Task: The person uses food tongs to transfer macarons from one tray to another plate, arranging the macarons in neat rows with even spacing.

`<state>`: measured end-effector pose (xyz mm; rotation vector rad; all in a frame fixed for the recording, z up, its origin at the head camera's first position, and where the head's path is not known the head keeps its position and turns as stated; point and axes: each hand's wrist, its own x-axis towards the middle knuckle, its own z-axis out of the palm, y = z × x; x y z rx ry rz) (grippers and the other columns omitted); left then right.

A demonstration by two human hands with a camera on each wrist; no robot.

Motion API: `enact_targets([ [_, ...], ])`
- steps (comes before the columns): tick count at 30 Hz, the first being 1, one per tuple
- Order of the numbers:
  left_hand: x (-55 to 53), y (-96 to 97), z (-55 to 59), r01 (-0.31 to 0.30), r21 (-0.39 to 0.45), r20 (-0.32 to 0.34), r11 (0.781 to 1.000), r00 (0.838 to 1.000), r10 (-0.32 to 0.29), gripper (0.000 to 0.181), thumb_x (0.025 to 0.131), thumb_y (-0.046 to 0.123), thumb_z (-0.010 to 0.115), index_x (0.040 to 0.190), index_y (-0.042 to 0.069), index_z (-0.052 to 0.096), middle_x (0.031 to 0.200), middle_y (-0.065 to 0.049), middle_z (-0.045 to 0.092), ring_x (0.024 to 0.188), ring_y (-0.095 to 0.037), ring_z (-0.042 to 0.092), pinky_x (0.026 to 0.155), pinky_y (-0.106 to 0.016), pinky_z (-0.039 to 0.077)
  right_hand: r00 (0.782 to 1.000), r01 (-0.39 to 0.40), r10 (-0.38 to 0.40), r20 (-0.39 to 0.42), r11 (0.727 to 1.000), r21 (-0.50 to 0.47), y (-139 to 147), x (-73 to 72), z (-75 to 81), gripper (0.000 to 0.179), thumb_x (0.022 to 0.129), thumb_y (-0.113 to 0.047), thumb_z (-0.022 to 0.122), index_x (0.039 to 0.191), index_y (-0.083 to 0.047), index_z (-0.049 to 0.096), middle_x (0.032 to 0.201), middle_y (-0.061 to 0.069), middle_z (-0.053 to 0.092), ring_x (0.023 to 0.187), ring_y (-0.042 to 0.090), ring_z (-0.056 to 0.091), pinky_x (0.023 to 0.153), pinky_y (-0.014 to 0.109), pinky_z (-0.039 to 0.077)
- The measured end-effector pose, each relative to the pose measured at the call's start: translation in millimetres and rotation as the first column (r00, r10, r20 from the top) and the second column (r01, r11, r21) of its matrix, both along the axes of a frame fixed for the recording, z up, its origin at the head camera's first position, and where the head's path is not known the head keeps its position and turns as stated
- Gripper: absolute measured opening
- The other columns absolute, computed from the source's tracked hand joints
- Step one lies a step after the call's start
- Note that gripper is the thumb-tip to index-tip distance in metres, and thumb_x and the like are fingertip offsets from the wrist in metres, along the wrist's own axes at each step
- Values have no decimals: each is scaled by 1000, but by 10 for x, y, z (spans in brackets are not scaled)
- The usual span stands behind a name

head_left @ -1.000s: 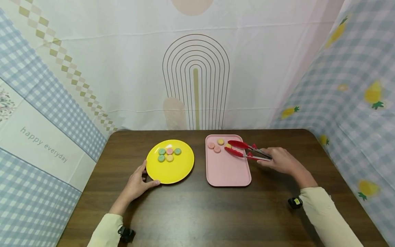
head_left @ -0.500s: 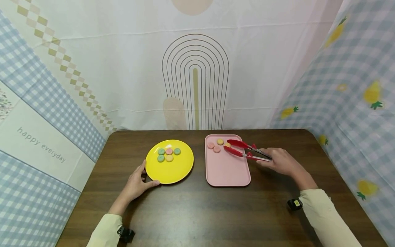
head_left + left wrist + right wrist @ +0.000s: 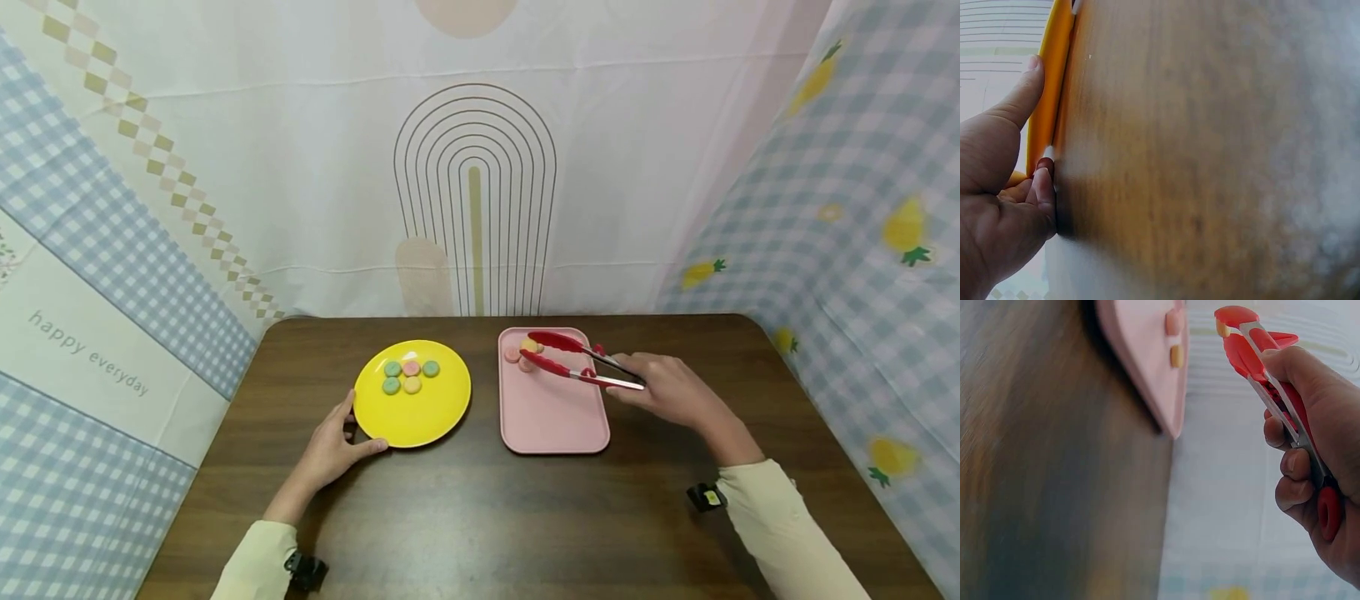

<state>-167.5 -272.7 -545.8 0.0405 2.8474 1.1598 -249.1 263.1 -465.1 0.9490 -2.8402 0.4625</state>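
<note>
My right hand (image 3: 663, 387) grips red-tipped metal tongs (image 3: 558, 367) over the pink tray (image 3: 555, 421). A yellow macaron (image 3: 1222, 328) is pinched between the tongs' tips, raised above the tray. On the tray, a second yellow macaron (image 3: 1177, 356) and pink macarons (image 3: 512, 354) are partly hidden by the tongs in the head view. My left hand (image 3: 333, 442) holds the left edge of the yellow plate (image 3: 412, 425), thumb on the near rim and fingers at its side. Green, pink and yellow macarons (image 3: 412, 384) sit grouped on the plate's far half.
The plate and tray stand side by side, with a strip of bare wood between them, on a dark brown table (image 3: 480, 525). Behind the table hangs a white cloth (image 3: 330, 208); checked cloths (image 3: 825, 275) flank it.
The tongs have moved left over the tray, carrying a yellow macaron up from its far right part. My right hand has shifted left with them; the left hand and plate stay put.
</note>
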Motion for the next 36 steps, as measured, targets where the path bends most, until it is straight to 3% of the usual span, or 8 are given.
enact_targets([
  [7,14,2,4,-2,1,-5,1000,1000,2,115,82,45,85,160,-6,17,125,-19,58,112,-30,58,95,-47,53,996,-72,70,-61,997,-28,-289,17,87,46,87,-34,83,120,-3,73,81,-2,62,67,9,49,59,25,43],
  [15,26,-4,4,-2,1,-4,1000,1000,2,116,82,46,84,160,-6,17,123,-18,58,111,-29,58,95,-48,53,988,-137,133,-73,989,-53,-635,8,119,46,87,-32,83,121,-3,73,101,8,73,76,14,60,66,33,54],
  [22,14,-10,-5,-3,7,9,1000,1000,3,117,82,47,84,161,-4,16,128,-19,57,113,-30,58,96,-48,53,978,-203,199,-66,976,-72,-914,-62,61,38,89,-34,81,115,-7,74,83,-1,66,65,8,51,57,26,47],
  [30,-4,-6,9,-8,13,21,1000,1000,8,117,82,48,84,162,-3,15,130,-19,56,115,-29,57,98,-49,52,971,-239,238,-17,969,-57,-1197,-100,-35,45,90,-34,80,124,-7,73,107,7,75,82,15,65,71,34,56],
  [36,-12,-10,20,-11,14,28,1000,1000,10,117,82,48,84,162,-3,15,131,-20,56,116,-30,57,99,-49,51,971,-235,236,22,971,-39,-1341,-111,-139,42,89,-35,80,119,-6,75,98,7,76,73,12,60,68,32,54],
])
